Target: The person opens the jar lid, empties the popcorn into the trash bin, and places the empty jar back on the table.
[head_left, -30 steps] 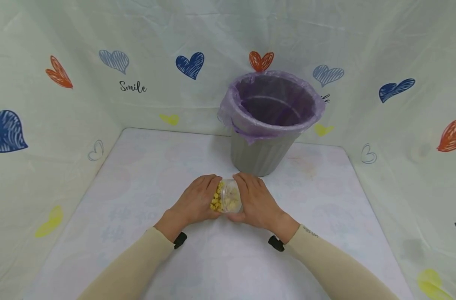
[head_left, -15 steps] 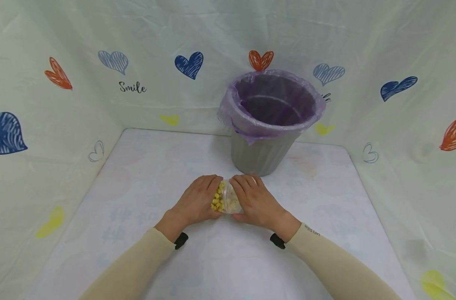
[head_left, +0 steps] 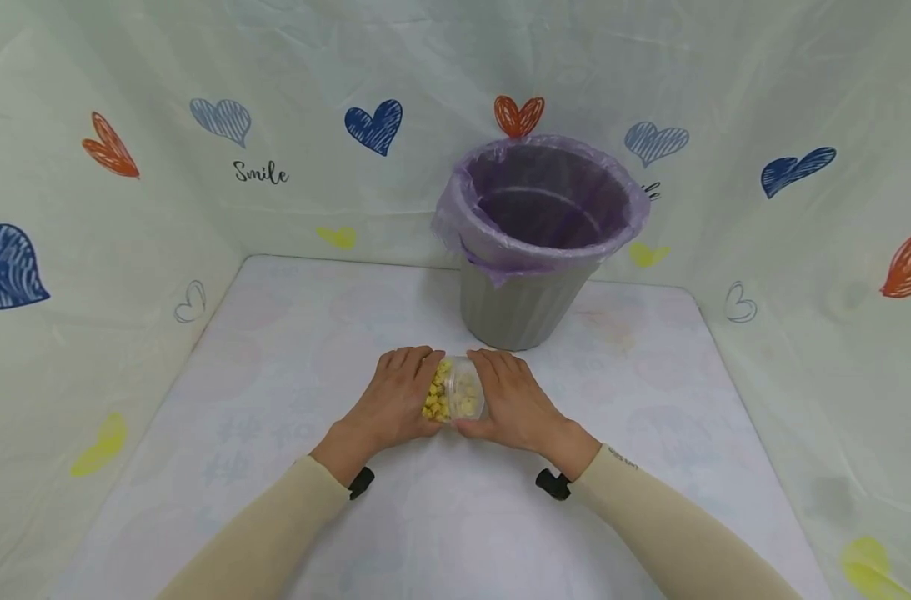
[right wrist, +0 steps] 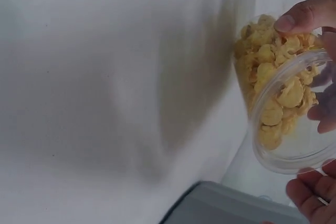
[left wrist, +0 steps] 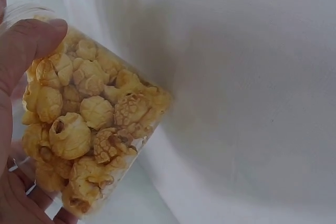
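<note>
A clear jar [head_left: 437, 396] of yellow popcorn lies sideways between both hands, its round clear lid [head_left: 468, 393] facing right. My left hand [head_left: 395, 400] grips the jar's body; in the left wrist view the thumb [left wrist: 37, 38] presses the wall, with caramel-coated popcorn [left wrist: 94, 111] visible inside. On the other side, my right hand [head_left: 518, 404] holds the lid by its edge, thumb on the near side and fingers on the far side. The lid's rim [right wrist: 260, 124] shows large in the right wrist view, right-hand fingers [right wrist: 310, 195] at its lower edge.
A grey bin [head_left: 511, 312] lined with a purple bag [head_left: 455, 204] stands upright just beyond the hands. The pale table [head_left: 290, 342] is bordered by a white curtain [head_left: 297, 67] printed with hearts at the back and sides.
My right hand's fingers moved over the lid half a second ago, then shifted back right, baring more of it. My left hand stays in place on the jar.
</note>
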A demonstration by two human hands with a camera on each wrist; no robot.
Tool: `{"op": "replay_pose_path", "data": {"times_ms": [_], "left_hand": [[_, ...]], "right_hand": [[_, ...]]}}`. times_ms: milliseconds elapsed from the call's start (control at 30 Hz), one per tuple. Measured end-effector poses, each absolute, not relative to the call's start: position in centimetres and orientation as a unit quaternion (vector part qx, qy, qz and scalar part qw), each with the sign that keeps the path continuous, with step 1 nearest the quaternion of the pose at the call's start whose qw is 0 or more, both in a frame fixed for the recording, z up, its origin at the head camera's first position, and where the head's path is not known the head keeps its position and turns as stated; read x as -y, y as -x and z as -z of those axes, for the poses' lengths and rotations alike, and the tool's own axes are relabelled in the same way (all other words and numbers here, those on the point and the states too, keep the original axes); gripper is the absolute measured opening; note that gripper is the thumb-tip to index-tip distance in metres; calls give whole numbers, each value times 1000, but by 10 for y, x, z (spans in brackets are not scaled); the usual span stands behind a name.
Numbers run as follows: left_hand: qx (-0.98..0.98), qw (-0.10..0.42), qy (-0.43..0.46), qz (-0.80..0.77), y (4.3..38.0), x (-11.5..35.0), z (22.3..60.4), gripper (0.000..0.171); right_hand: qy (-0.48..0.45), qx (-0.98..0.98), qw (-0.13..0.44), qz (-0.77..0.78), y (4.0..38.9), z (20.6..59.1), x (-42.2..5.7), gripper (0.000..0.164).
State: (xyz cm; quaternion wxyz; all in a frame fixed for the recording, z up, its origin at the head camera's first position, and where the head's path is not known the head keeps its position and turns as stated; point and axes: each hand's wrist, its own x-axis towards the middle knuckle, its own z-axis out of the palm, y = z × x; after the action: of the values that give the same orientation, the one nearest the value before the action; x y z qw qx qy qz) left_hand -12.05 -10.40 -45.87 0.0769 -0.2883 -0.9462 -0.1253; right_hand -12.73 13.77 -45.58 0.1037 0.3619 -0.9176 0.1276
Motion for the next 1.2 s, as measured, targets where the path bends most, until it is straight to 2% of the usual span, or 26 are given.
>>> {"op": "replay_pose_path", "data": {"times_ms": [200, 300, 600, 700, 867, 1000, 1200], "left_hand": [[945, 92, 292, 117, 121, 105, 457, 97], [944, 98, 291, 119, 122, 106, 456, 96], [944, 88, 292, 125, 122, 108, 456, 98], [945, 82, 291, 123, 122, 108, 457, 100], [947, 78, 288, 122, 123, 109, 457, 100], [946, 78, 286, 129, 123, 110, 457, 100], [946, 82, 283, 136, 124, 111, 457, 99]], "right_hand": [[-419, 892, 157, -69, 130, 456, -138, 103], [-416, 891, 166, -66, 131, 455, -137, 106], [-367, 915, 130, -108, 129, 452, -135, 98], [-400, 901, 142, -85, 130, 452, -136, 96], [-432, 883, 173, -53, 130, 451, -137, 106], [-403, 896, 168, -82, 130, 451, -136, 109], [-365, 915, 141, -102, 131, 450, -135, 101]]}}
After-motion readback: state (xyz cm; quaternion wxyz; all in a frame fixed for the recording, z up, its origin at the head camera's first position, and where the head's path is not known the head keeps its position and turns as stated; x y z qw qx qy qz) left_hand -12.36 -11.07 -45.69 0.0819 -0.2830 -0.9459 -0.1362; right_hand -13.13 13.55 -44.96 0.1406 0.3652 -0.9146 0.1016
